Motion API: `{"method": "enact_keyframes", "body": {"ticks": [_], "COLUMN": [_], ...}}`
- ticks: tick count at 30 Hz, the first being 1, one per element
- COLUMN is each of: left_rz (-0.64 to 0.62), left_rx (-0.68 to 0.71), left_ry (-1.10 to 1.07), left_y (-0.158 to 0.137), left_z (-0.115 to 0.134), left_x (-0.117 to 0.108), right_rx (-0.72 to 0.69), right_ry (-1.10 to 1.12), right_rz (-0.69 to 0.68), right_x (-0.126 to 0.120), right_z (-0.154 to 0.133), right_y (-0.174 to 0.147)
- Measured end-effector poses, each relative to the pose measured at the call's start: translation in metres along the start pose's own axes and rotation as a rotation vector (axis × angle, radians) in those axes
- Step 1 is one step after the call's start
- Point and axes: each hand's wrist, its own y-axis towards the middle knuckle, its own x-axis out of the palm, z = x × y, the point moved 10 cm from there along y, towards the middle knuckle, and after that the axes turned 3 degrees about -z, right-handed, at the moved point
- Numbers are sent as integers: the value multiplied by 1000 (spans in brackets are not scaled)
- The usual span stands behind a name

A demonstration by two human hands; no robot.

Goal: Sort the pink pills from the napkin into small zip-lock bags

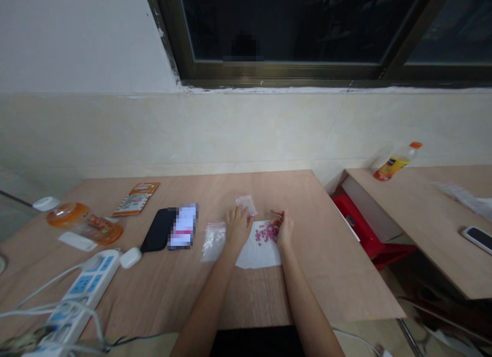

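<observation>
Several small pink beads lie loose on a sheet of white paper in front of me. My left hand reaches over the paper's left edge, fingers stretched out onto a small clear zip bag with something pink in it. At the right edge of the beads is my right hand, its fingers curled inward; what they hold, if anything, is too small to make out. Left of my left forearm lies a bigger clear plastic bag.
A lit phone and a black phone-like item lie to the left, near an orange packet. Farther left are an orange drink bottle on its side and a power strip with cables. A second table stands right.
</observation>
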Motion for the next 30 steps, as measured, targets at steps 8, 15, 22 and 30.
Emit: {"method": "enact_keyframes", "body": {"ticks": [8, 15, 22, 30], "left_rz": [-119, -22, 395, 242], "left_rx": [12, 16, -206, -538], "left_ry": [91, 5, -696, -1502], "left_y": [10, 9, -8, -49], "left_z": [10, 10, -25, -28], "left_x": [14, -6, -74, -39], "right_rx": [-35, -63, -112, -102], "right_ry": [49, 205, 72, -209], "right_rz": [184, 311, 46, -428], "right_x": [-10, -24, -4, 48], "right_z": [-2, -11, -47, -57], "right_y": [2, 2, -17, -73]}}
